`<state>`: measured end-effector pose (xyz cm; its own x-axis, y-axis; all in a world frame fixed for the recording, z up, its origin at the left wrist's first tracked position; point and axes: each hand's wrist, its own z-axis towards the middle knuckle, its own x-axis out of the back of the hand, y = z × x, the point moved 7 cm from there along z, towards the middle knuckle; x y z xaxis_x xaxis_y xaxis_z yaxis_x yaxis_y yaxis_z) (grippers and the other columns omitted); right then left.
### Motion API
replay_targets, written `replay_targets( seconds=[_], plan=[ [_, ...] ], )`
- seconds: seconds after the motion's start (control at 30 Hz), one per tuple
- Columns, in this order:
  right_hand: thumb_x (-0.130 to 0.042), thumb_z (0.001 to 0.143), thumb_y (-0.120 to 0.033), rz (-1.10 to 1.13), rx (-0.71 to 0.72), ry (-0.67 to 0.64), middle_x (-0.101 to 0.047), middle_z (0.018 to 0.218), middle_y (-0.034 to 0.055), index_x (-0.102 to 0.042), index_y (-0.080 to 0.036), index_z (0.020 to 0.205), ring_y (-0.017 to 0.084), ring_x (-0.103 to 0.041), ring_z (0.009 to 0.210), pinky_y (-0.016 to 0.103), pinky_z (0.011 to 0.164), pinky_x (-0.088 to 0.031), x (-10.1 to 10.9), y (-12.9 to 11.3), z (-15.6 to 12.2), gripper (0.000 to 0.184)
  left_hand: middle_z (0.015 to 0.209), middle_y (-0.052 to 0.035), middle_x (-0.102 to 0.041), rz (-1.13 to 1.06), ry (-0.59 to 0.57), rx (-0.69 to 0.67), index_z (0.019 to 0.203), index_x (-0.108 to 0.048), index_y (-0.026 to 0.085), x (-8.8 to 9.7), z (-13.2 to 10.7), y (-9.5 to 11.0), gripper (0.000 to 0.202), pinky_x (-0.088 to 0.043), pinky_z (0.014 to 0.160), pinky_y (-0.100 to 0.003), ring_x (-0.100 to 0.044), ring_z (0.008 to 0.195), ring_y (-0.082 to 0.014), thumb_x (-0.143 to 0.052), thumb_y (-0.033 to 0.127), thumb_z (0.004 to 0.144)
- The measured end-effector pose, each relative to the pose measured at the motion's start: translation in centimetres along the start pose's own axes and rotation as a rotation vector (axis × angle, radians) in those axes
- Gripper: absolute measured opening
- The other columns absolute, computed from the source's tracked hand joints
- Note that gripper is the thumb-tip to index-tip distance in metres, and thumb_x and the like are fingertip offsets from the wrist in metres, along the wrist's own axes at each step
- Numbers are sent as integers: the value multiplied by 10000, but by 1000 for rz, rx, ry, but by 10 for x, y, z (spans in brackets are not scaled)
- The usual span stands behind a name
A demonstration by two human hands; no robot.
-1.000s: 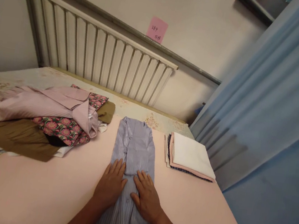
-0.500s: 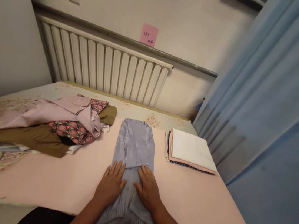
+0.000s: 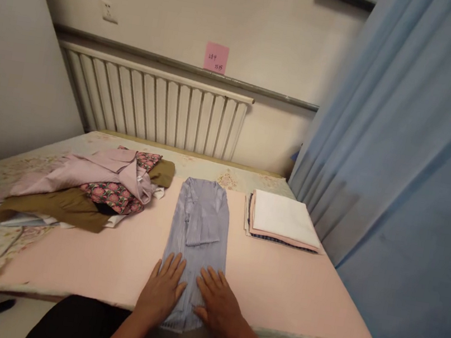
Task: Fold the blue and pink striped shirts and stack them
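Note:
A blue-grey pleated shirt [image 3: 207,211] lies in a long narrow strip down the middle of the pink cloth [image 3: 274,295], its sides folded in and a sleeve cuff across its front. My left hand [image 3: 162,286] rests flat on the shirt's lower left side, fingers apart. On the lower right side lies my right hand [image 3: 219,302], also flat with spread fingers. The shirt's lower end sits at the table's front edge, between my wrists.
A loose heap of clothes [image 3: 93,172], pink, olive and flowered, lies at the left. At the right is a stack of folded cloth [image 3: 285,220], white on top. A radiator [image 3: 154,105] stands behind the table; a blue curtain [image 3: 397,178] hangs at the right.
Both hands have slid down the shirt toward the front edge, uncovering the sleeve cuff. The shirt's lower end is narrower and straighter. The camera view has shifted slightly.

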<state>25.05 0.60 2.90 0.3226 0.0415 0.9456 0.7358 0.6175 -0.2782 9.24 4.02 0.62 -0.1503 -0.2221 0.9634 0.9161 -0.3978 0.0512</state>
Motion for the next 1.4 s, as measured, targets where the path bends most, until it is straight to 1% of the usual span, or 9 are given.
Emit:
replay_targets(
  seconds=[0.17, 0.3, 0.37, 0.47, 0.57, 0.7, 0.83, 1.2, 1.4],
  plan=[
    [-615, 853, -489, 7, 46, -54, -288, 1541, 85, -292, -218, 1480, 276, -178, 1438, 514, 1182, -139, -13, -9, -25, 756, 1501, -62, -394, 37, 44, -63, 1433, -391, 246, -1, -22, 10, 515, -274, 1107, -520, -321, 1394, -281, -368, 396, 941],
    [-626, 849, -462, 77, 105, -91, -289, 1543, 63, -268, -247, 1489, 264, -195, 1435, 499, 1186, -163, -9, -11, -49, 765, 1514, -26, -373, 2, 22, -135, 1458, -328, 292, 3, -44, 13, 544, -288, 1107, -501, -315, 1399, -263, -420, 379, 928],
    [-589, 884, -388, 95, 113, -41, -321, 1529, 60, -271, -252, 1488, 244, -233, 1426, 479, 1180, -210, -1, -4, -62, 696, 1523, -15, -357, -44, 1, -170, 1480, -262, 305, 9, -55, 10, 588, -295, 1115, -474, -307, 1405, -237, -436, 383, 924],
    [-491, 922, -238, 65, 15, 129, -356, 1510, 71, -294, -241, 1480, 220, -275, 1411, 458, 1158, -282, 15, 21, -79, 592, 1546, -29, -307, -97, -16, -171, 1505, -168, 281, 20, -72, 0, 706, -301, 1126, -440, -256, 1427, -221, -499, 359, 888],
    [-476, 901, -186, 18, -65, 186, -364, 1503, 84, -301, -229, 1478, 232, -292, 1404, 475, 1136, -324, 21, 42, -90, 604, 1576, -40, -227, -74, -11, -111, 1511, -147, 262, 25, -83, -15, 818, -294, 1134, -442, -176, 1451, -238, -546, 193, 800],
    [-482, 826, -104, -46, -28, 117, -328, 1523, 68, -329, -232, 1462, 248, -234, 1426, 531, 1149, -274, 18, 42, -93, 667, 1581, -31, -215, -12, 36, -61, 1504, -183, 270, 22, -87, -25, 876, -289, 1139, -431, -147, 1456, -228, -452, 12, 711],
    [-437, 776, -30, -115, -14, 138, -299, 1536, 67, -326, -220, 1461, 248, -180, 1441, 554, 1148, -256, 12, 33, -89, 720, 1574, -46, -237, 3, 78, -30, 1499, -217, 248, 19, -85, -25, 883, -283, 1143, -420, -155, 1454, -220, -416, -27, 684],
    [-461, 735, -26, -167, -81, 176, -327, 1524, 67, -208, -218, 1504, 243, -193, 1437, 551, 1143, -264, 2, 32, -85, 831, 1547, -95, -303, -80, 97, -66, 1465, -304, 227, 31, -89, -17, 791, -318, 1123, -447, -250, 1428, -249, -448, -1, 721],
    [-469, 742, -28, -188, -101, 174, -314, 1531, 58, -286, -208, 1478, 240, -177, 1442, 531, 1157, -239, 2, 30, -85, 779, 1327, -104, -536, -264, 158, 33, 1402, -403, 239, 37, -99, -17, 580, -431, 1038, -413, -497, 1226, -242, -537, 197, 840]
  ],
)
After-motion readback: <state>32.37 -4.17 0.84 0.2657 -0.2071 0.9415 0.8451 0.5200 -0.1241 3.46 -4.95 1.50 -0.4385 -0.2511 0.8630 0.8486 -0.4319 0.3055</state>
